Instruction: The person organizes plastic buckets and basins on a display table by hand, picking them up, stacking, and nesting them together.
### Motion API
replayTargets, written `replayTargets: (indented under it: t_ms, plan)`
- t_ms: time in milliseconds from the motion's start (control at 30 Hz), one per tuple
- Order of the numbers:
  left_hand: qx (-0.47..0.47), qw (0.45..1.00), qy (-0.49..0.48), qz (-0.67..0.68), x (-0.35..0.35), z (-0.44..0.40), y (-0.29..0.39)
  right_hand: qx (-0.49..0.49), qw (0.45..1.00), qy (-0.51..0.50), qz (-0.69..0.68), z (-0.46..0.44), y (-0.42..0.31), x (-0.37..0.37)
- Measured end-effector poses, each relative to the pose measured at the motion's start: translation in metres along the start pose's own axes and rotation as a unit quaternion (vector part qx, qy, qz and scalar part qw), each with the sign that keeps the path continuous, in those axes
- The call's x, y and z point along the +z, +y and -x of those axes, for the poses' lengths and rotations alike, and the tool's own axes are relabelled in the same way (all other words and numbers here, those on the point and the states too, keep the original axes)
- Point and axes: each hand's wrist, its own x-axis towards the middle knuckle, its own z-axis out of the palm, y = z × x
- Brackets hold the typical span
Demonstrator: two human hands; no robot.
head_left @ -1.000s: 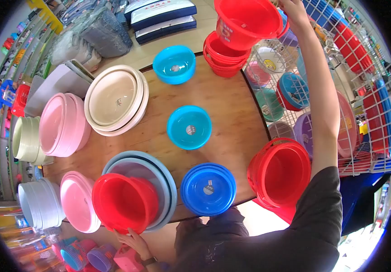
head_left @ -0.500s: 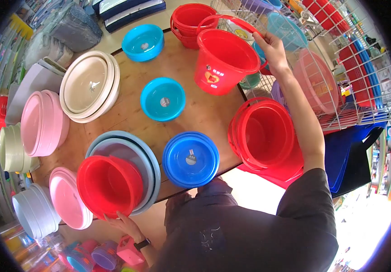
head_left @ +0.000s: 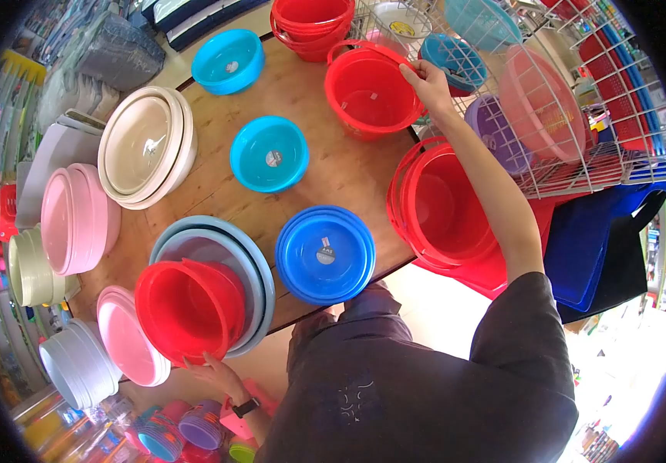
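My right hand (head_left: 428, 83) grips the handle of a red bucket (head_left: 371, 89) at the table's far right edge. That bucket's opening faces up toward me, with a small sticker on its inner bottom. My left hand (head_left: 219, 376) is closed on the near rim of another red bucket (head_left: 182, 309), which tilts over grey-blue nested basins (head_left: 265, 309). To the right of these basins lies a stack of blue basins (head_left: 325, 258). A turquoise basin (head_left: 269, 154) sits mid-table.
Cream basins (head_left: 136, 147), pink basins (head_left: 78, 220) and pale blue basins (head_left: 78, 366) line the left side. Red buckets (head_left: 445, 204) stand by my right forearm. A wire rack (head_left: 572, 185) holds more basins at the right. Another turquoise basin (head_left: 229, 62) is farther back.
The bucket in my right hand has come down and turned, so its inside bottom now shows and its printed side is hidden. My left hand stays at its bucket. The view has shifted slightly.
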Motion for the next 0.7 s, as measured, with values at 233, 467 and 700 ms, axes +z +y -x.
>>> replayTargets:
  t_ms: [233,467,700]
  plan:
    - [-0.012,1.0,0.002,0.007,-0.001,0.0,0.005,-0.028,0.998,0.024,0.055,0.014,0.026,0.004]
    - [-0.013,1.0,-0.002,-0.007,0.002,-0.003,-0.002,-0.043,0.998,-0.004,0.041,0.021,0.021,0.011]
    - [-0.017,1.0,-0.012,0.007,-0.002,0.0,0.01,-0.151,0.934,-0.201,0.254,0.046,0.0,0.024]
